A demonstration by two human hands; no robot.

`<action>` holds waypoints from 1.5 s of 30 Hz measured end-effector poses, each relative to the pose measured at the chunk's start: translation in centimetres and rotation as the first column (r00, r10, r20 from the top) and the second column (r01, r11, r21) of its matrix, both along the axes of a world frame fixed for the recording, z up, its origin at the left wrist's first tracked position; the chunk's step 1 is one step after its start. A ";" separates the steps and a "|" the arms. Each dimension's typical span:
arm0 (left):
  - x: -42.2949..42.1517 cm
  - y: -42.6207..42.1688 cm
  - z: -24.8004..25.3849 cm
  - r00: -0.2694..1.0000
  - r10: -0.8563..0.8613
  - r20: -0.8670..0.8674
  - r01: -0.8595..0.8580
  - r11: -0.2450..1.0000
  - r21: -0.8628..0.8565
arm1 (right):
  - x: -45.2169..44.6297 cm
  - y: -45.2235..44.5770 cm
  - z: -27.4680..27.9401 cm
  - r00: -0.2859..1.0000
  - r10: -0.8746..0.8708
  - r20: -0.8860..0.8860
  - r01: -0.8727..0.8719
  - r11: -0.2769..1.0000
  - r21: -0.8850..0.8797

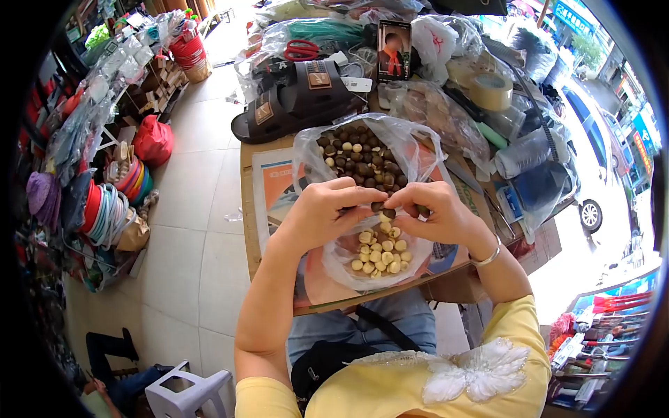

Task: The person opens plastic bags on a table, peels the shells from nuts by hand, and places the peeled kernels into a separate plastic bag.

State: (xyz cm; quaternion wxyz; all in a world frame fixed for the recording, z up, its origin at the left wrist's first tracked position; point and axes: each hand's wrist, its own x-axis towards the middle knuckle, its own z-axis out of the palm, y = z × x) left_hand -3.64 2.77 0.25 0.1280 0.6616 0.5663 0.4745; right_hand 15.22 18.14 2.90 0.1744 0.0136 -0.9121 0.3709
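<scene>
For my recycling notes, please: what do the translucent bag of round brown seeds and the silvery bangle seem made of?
Translucent bag of brown seeds: probably thin, glossy plastic film; it wrinkles and catches light. Silvery bangle: smooth, likely metal, given its shine.

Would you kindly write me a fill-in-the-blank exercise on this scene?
Of the left hand and right hand, only the ____ one has a bangle at its wrist.
The dark pile of round pieces lies ____ from the person than the pale pile.
The scissors have handles coloured ____.
The person's shirt is mainly ____ in colour.

Missing words: right; farther; red; yellow.
</scene>
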 end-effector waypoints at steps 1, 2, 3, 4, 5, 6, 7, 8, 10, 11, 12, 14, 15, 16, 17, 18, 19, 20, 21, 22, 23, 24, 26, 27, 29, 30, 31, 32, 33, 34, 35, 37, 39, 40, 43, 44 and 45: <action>0.0 0.0 -0.1 1.000 0.000 -0.001 0.000 1.000 -0.001 | 0.0 0.0 0.0 1.000 0.000 -0.001 0.000 1.000 -0.001; 0.0 0.0 -0.2 1.000 0.002 0.004 -0.002 1.000 0.001 | 0.0 0.0 -0.1 1.000 0.002 -0.008 -0.002 1.000 -0.013; 0.1 0.0 -0.2 1.000 0.005 0.008 -0.005 1.000 0.004 | 0.0 0.1 -0.1 1.000 0.005 -0.017 -0.005 1.000 -0.025; 0.1 -0.1 -0.1 1.000 0.005 0.005 -0.005 1.000 0.004 | -0.1 0.0 0.0 1.000 0.005 -0.020 -0.006 1.000 -0.024; 0.1 -0.2 -0.1 1.000 0.004 0.011 -0.004 1.000 -0.011 | -0.1 0.0 0.0 1.000 0.010 -0.010 -0.011 0.999 -0.040; 0.2 -0.2 -0.1 1.000 0.003 0.019 -0.003 1.000 -0.026 | -0.2 0.0 0.1 1.000 0.016 0.001 -0.016 0.998 -0.055; 0.1 -0.2 0.0 1.000 0.004 0.018 -0.003 1.000 -0.026 | -0.2 -0.1 0.1 1.000 0.016 0.000 -0.016 0.998 -0.055; 0.1 -0.1 -0.1 0.999 -0.005 0.034 0.005 1.000 -0.019 | -0.3 -0.1 0.1 1.000 0.006 0.008 -0.005 0.996 -0.085; 0.2 -0.1 -0.1 0.999 -0.012 0.051 0.012 1.000 -0.011 | -0.4 -0.2 0.3 1.000 -0.003 0.017 0.005 0.993 -0.115; 0.3 -0.2 0.0 0.992 -0.006 0.125 0.014 0.998 -0.063 | -0.6 -0.3 0.5 0.998 -0.042 0.038 0.047 0.990 -0.131; 0.4 -0.2 0.0 0.980 0.003 0.198 0.019 0.993 -0.113 | -0.9 -0.4 0.7 0.995 -0.081 0.059 0.089 0.985 -0.145; 0.4 0.2 -1.0 0.961 0.009 0.275 0.015 0.996 -0.085 | -2.0 -0.7 1.0 0.997 -0.078 0.025 0.081 0.990 -0.115; 0.4 0.3 -1.3 0.937 0.013 0.348 0.008 0.998 -0.058 | -2.6 -0.9 1.2 0.997 -0.075 -0.011 0.074 0.994 -0.086; 0.2 0.4 -1.2 0.939 0.013 0.344 0.007 0.998 -0.057 | -3.1 -1.2 1.6 0.997 -0.074 -0.016 0.073 0.994 -0.084; 0.0 0.5 -1.1 0.853 0.051 0.519 -0.007 0.996 -0.087 | -3.7 -1.4 2.0 0.994 -0.109 -0.010 0.107 0.990 -0.095; -0.3 0.6 -0.9 0.733 0.091 0.674 -0.014 0.993 -0.119 | -4.2 -1.6 2.3 0.990 -0.142 -0.003 0.141 0.984 -0.106; -1.1 0.3 -0.7 0.661 0.103 0.743 -0.007 0.991 -0.130 | -5.1 -1.1 1.8 0.981 -0.189 -0.038 0.181 0.970 -0.165; -1.8 0.2 -0.9 0.663 0.103 0.741 -0.011 0.992 -0.129 | -5.9 0.0 1.2 0.982 -0.186 -0.042 0.177 0.970 -0.164; -2.4 0.3 -1.5 0.419 -0.006 0.908 -0.011 1.000 0.012 | -6.7 1.3 0.7 0.978 -0.208 -0.010 0.207 0.976 -0.072; -3.1 0.4 -2.2 0.143 -0.139 0.980 -0.051 0.988 0.147 | -7.3 2.4 0.2 0.972 -0.233 0.019 0.233 0.972 0.022; -4.0 0.4 -3.0 0.042 -0.188 0.981 -0.036 0.981 0.189 | -7.8 2.9 0.0 0.964 -0.265 0.016 0.259 0.954 0.150; -4.3 0.4 -3.0 0.047 -0.191 0.980 -0.037 0.981 0.193 | -8.5 3.5 -0.5 0.965 -0.262 0.011 0.258 0.954 0.153; -4.6 0.3 -3.1 -0.181 -0.242 0.953 -0.028 0.970 0.241 | -9.7 4.6 -1.6 0.958 -0.284 -0.041 0.280 0.897 0.341; -4.9 0.3 -3.1 -0.174 -0.247 0.953 -0.030 0.969 0.245 | -10.5 4.9 -1.7 0.959 -0.280 -0.048 0.279 0.897 0.343; -5.1 0.2 -3.6 -0.272 -0.266 0.925 -0.067 0.964 0.257 | -11.6 5.1 -2.0 0.919 -0.382 0.094 0.260 0.771 0.581; -5.1 0.2 -3.8 -0.270 -0.266 0.926 -0.066 0.964 0.258 | -11.9 5.1 -1.9 0.920 -0.382 0.092 0.262 0.771 0.581; -5.2 0.3 -3.9 -0.258 -0.272 0.927 -0.055 0.962 0.267 | -12.2 5.1 -1.6 0.913 -0.390 0.122 0.249 0.769 0.589; -5.2 0.3 -4.0 -0.248 -0.278 0.928 -0.044 0.960 0.276 | -12.4 5.2 -1.4 0.905 -0.398 0.152 0.236 0.766 0.597; -5.2 0.4 -4.1 -0.248 -0.279 0.928 -0.044 0.960 0.277 | -12.7 5.2 -1.5 0.905 -0.398 0.151 0.237 0.765 0.598; -5.2 0.4 -4.1 -0.198 -0.242 0.950 -0.036 0.970 0.240 | -12.9 5.3 -1.6 0.903 -0.407 0.139 0.241 0.748 0.618; -5.2 0.5 -4.1 -0.147 -0.205 0.968 -0.030 0.979 0.203 | -13.0 5.4 -1.8 0.901 -0.415 0.127 0.246 0.730 0.638; -4.9 0.4 -3.9 0.097 -0.095 0.991 -0.038 0.994 0.099 | -12.8 5.4 -2.0 0.912 -0.400 0.090 0.265 0.743 0.615; -4.5 0.2 -3.4 0.332 0.025 0.943 -0.078 0.997 0.000 | -12.2 5.2 -1.8 0.924 -0.379 0.052 0.277 0.757 0.591; -3.9 0.3 -3.0 0.686 0.229 0.690 -0.239 0.967 -0.083 | -11.3 4.7 -1.3 0.927 -0.376 0.009 0.316 0.792 0.522; -3.0 0.1 -2.5 0.883 0.452 0.128 -0.448 0.892 -0.055 | -8.3 2.6 1.6 0.941 -0.325 0.096 0.277 0.900 0.335; -2.8 0.0 -2.3 0.884 0.465 -0.048 -0.465 0.885 -0.007 | -7.3 2.0 2.5 0.942 -0.271 0.200 0.229 0.951 0.208; -2.6 -0.2 -2.0 0.864 0.494 -0.093 -0.500 0.864 -0.053 | -6.3 1.5 2.9 0.942 -0.268 0.204 0.225 0.951 0.210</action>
